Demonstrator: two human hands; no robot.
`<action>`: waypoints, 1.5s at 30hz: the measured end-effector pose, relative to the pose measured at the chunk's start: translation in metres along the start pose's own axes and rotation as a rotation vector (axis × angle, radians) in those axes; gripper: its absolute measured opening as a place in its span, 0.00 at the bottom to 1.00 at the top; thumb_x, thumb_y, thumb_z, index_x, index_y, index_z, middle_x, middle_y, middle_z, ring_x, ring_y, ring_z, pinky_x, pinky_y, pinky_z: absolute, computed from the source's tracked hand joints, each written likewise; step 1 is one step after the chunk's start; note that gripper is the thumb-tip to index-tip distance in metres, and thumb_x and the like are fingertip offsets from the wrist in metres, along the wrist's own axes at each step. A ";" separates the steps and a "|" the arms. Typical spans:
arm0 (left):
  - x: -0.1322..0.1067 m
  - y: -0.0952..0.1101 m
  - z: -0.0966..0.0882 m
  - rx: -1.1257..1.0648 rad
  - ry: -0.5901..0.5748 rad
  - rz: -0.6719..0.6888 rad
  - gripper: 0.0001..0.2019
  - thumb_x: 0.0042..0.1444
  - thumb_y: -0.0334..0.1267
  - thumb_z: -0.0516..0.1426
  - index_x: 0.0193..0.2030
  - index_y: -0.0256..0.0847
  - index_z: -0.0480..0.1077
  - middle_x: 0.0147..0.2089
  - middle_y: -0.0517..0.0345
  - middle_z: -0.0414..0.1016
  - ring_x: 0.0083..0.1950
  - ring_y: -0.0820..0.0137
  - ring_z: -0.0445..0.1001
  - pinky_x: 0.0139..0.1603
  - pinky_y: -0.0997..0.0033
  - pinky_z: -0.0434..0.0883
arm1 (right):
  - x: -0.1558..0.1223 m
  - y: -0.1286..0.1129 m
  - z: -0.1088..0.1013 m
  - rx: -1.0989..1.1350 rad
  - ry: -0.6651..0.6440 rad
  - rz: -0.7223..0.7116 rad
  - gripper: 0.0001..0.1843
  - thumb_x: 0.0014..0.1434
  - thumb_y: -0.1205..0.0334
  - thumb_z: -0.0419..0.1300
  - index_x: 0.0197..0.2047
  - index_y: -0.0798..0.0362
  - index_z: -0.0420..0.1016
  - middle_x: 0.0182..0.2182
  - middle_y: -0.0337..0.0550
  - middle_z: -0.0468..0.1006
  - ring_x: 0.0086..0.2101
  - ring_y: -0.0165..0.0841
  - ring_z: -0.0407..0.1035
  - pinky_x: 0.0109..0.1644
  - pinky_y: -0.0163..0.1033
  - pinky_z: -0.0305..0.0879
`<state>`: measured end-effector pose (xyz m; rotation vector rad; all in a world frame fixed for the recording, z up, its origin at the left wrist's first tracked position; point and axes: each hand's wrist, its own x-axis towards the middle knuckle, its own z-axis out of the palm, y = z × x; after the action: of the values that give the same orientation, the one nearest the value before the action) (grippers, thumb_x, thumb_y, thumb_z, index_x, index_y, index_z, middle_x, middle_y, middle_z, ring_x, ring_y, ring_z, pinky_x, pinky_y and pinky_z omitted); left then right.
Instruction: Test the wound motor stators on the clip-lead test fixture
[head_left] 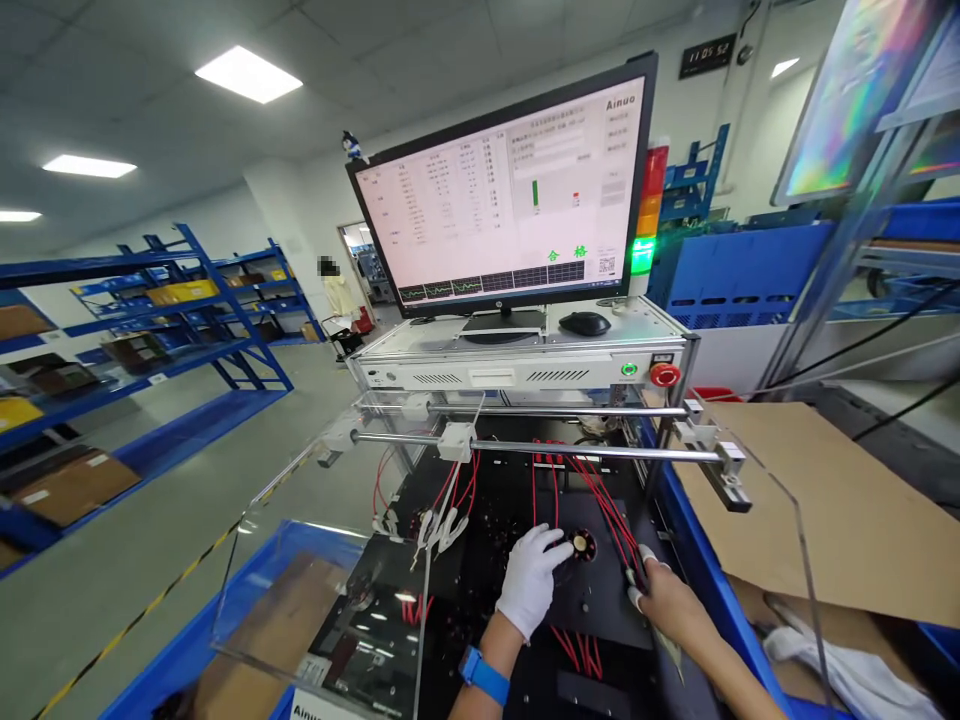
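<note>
My left hand (529,582), in a white glove, reaches over the black work plate (611,625). Its fingers are apart, with the tips beside a round black part (582,545) that has a pale centre and reddish marks around its ring. Whether they touch it is hard to make out. White covers sit on the fingertips of my right hand (671,598), which is closed around dark clip ends (637,578) of a bundle of red wires (606,500). These wires run up to red sockets (549,452) at the back of the plate.
White-handled clips (442,530) hang left on red wires. A clear cover (330,610) and metal rails (570,450) frame the station. Behind stand a monitor (502,200), a mouse (585,323) and a red stop button (665,374). Cardboard (825,510) lies right; a person stands far back.
</note>
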<state>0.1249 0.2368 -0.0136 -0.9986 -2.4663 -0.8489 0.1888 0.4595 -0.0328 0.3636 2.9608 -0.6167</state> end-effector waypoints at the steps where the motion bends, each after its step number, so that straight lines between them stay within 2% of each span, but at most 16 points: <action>1: -0.002 -0.003 0.003 0.029 0.006 0.048 0.17 0.48 0.27 0.57 0.42 0.52 0.72 0.48 0.61 0.72 0.54 0.64 0.66 0.50 0.59 0.70 | -0.001 -0.003 -0.007 0.010 0.000 0.003 0.28 0.51 0.67 0.53 0.55 0.66 0.57 0.42 0.61 0.71 0.42 0.43 0.69 0.42 0.39 0.60; 4: -0.003 -0.005 0.008 0.061 0.048 0.140 0.12 0.45 0.33 0.62 0.38 0.50 0.74 0.44 0.59 0.74 0.51 0.63 0.68 0.47 0.59 0.72 | 0.001 -0.014 -0.030 0.124 0.015 0.033 0.22 0.52 0.60 0.54 0.49 0.63 0.63 0.36 0.58 0.74 0.38 0.44 0.70 0.38 0.40 0.60; 7: 0.001 -0.003 0.008 0.065 0.077 0.197 0.07 0.48 0.35 0.60 0.35 0.50 0.75 0.42 0.59 0.75 0.49 0.65 0.69 0.45 0.62 0.72 | 0.007 -0.027 -0.045 0.404 0.005 0.059 0.16 0.51 0.55 0.56 0.39 0.58 0.67 0.29 0.50 0.74 0.32 0.39 0.70 0.34 0.37 0.61; 9: 0.004 -0.002 0.008 0.072 0.086 0.227 0.06 0.49 0.35 0.60 0.34 0.50 0.75 0.42 0.60 0.75 0.49 0.64 0.69 0.44 0.62 0.72 | 0.011 -0.035 -0.046 0.678 -0.042 0.110 0.16 0.49 0.53 0.58 0.38 0.56 0.67 0.26 0.44 0.73 0.28 0.35 0.69 0.29 0.35 0.62; 12: 0.006 0.000 0.010 0.082 0.103 0.278 0.05 0.48 0.35 0.60 0.33 0.50 0.75 0.43 0.60 0.75 0.49 0.63 0.69 0.44 0.61 0.72 | 0.012 -0.045 -0.043 1.079 -0.128 0.222 0.20 0.47 0.52 0.60 0.41 0.54 0.64 0.24 0.40 0.72 0.23 0.32 0.68 0.23 0.33 0.62; 16: 0.007 0.006 0.018 0.047 0.113 0.318 0.05 0.51 0.35 0.58 0.33 0.50 0.75 0.40 0.61 0.76 0.47 0.65 0.70 0.47 0.60 0.71 | 0.012 -0.054 -0.041 1.363 -0.174 0.254 0.20 0.45 0.54 0.62 0.39 0.54 0.63 0.26 0.41 0.74 0.21 0.30 0.69 0.23 0.34 0.66; 20: 0.008 0.017 0.019 0.004 0.067 0.262 0.07 0.53 0.34 0.56 0.35 0.49 0.74 0.39 0.62 0.76 0.47 0.68 0.70 0.53 0.59 0.67 | 0.014 -0.052 -0.040 1.461 -0.140 0.256 0.18 0.45 0.55 0.62 0.36 0.54 0.62 0.26 0.42 0.74 0.21 0.31 0.69 0.22 0.35 0.67; 23: 0.008 0.025 0.013 0.035 0.042 0.200 0.10 0.53 0.32 0.55 0.39 0.49 0.73 0.41 0.61 0.75 0.50 0.67 0.68 0.55 0.57 0.64 | 0.014 -0.047 -0.038 1.492 -0.107 0.271 0.18 0.45 0.55 0.62 0.35 0.54 0.61 0.26 0.42 0.74 0.20 0.31 0.69 0.21 0.35 0.67; 26: 0.009 0.030 0.012 0.098 0.019 0.128 0.12 0.51 0.31 0.57 0.41 0.50 0.73 0.43 0.59 0.74 0.50 0.63 0.67 0.50 0.56 0.66 | 0.014 -0.042 -0.036 1.498 -0.108 0.266 0.17 0.45 0.55 0.62 0.34 0.54 0.62 0.26 0.43 0.74 0.20 0.31 0.69 0.21 0.34 0.66; 30: 0.016 0.041 0.025 0.129 0.049 0.154 0.07 0.53 0.34 0.55 0.35 0.48 0.74 0.36 0.60 0.76 0.44 0.63 0.70 0.41 0.60 0.67 | 0.015 -0.037 -0.037 1.489 -0.101 0.230 0.17 0.45 0.55 0.62 0.34 0.54 0.62 0.23 0.40 0.73 0.20 0.30 0.68 0.21 0.34 0.66; 33: 0.021 0.054 0.032 0.128 0.028 0.183 0.06 0.53 0.33 0.55 0.34 0.46 0.74 0.34 0.59 0.76 0.43 0.62 0.70 0.41 0.60 0.67 | 0.017 -0.035 -0.046 1.444 -0.128 0.195 0.16 0.45 0.55 0.62 0.32 0.55 0.63 0.20 0.38 0.71 0.19 0.30 0.67 0.20 0.34 0.65; 35: 0.018 0.058 0.028 0.115 -0.022 0.183 0.09 0.50 0.33 0.57 0.39 0.47 0.73 0.40 0.58 0.75 0.48 0.60 0.68 0.45 0.58 0.67 | 0.017 -0.033 -0.053 1.407 -0.148 0.186 0.16 0.45 0.55 0.62 0.32 0.55 0.63 0.21 0.39 0.72 0.19 0.29 0.66 0.19 0.32 0.64; 37: 0.012 0.052 0.019 0.120 -0.049 0.145 0.19 0.48 0.31 0.58 0.49 0.48 0.68 0.50 0.56 0.71 0.53 0.59 0.65 0.50 0.56 0.65 | 0.016 -0.033 -0.059 1.378 -0.150 0.193 0.17 0.44 0.54 0.63 0.33 0.55 0.64 0.22 0.40 0.73 0.19 0.28 0.66 0.18 0.31 0.62; 39: 0.004 0.038 0.010 0.136 -0.037 0.126 0.23 0.47 0.30 0.58 0.52 0.48 0.66 0.53 0.57 0.68 0.55 0.59 0.64 0.52 0.55 0.64 | 0.016 -0.033 -0.063 1.364 -0.154 0.205 0.18 0.44 0.53 0.63 0.34 0.56 0.64 0.24 0.42 0.74 0.19 0.29 0.66 0.18 0.31 0.62; 42: -0.001 0.018 0.006 0.117 0.041 0.190 0.12 0.52 0.31 0.56 0.42 0.49 0.72 0.45 0.62 0.74 0.50 0.63 0.68 0.50 0.58 0.66 | 0.018 -0.036 -0.062 1.378 -0.166 0.202 0.20 0.42 0.52 0.64 0.34 0.55 0.64 0.24 0.42 0.74 0.19 0.30 0.67 0.18 0.32 0.63; 45: 0.004 0.011 0.011 0.070 0.079 0.238 0.08 0.54 0.33 0.54 0.36 0.48 0.74 0.40 0.64 0.76 0.47 0.66 0.69 0.47 0.61 0.68 | 0.023 -0.041 -0.056 1.407 -0.157 0.189 0.20 0.40 0.53 0.65 0.33 0.55 0.64 0.24 0.41 0.74 0.19 0.29 0.66 0.17 0.32 0.63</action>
<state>0.1294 0.2525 -0.0157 -1.1805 -2.2387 -0.7059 0.1536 0.4503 0.0306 0.5811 1.7994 -2.3914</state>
